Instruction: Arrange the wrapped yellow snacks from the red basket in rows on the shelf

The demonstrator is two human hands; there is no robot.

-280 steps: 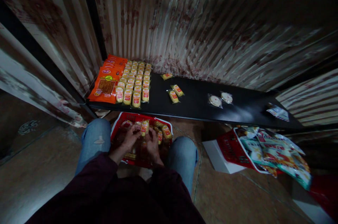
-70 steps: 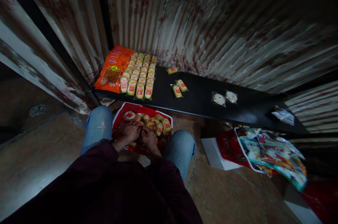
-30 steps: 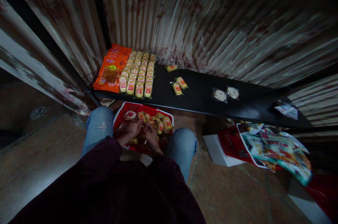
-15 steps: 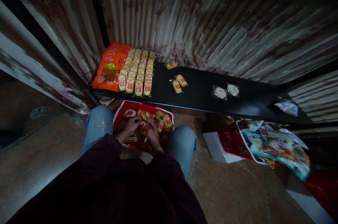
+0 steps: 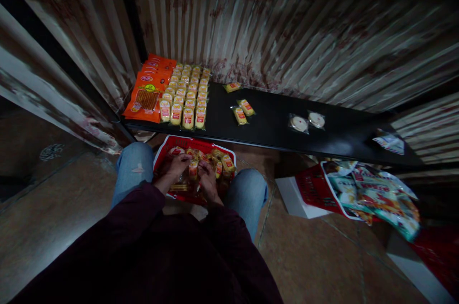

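Both hands are over a red basket [image 5: 161, 152] between my knees, which holds several yellow wrapped cakes [image 5: 227, 163]. My left hand [image 5: 178, 165] has its fingers closed at the left edge of one yellow wrapped cake [image 5: 193, 170]. On that cake's right side is my right hand [image 5: 208, 176], its fingers bent against the wrapper. Rows of similar upright cakes [image 5: 188, 117] stand on the black shelf [image 5: 272, 124], beside orange snack bags [image 5: 145, 96] at its left end.
Three loose yellow cakes [image 5: 240, 115], two round white packets [image 5: 299, 124] and a blue-white packet [image 5: 390, 143] lie on the shelf. A second red basket [image 5: 315, 189] with large snack bags [image 5: 376, 194] stands at lower right. Striped curtain [image 5: 251, 22] hangs behind.
The cake between my hands has risen slightly and shows more of its label. My left hand has shifted up a little. Elsewhere the view has only shifted slightly.
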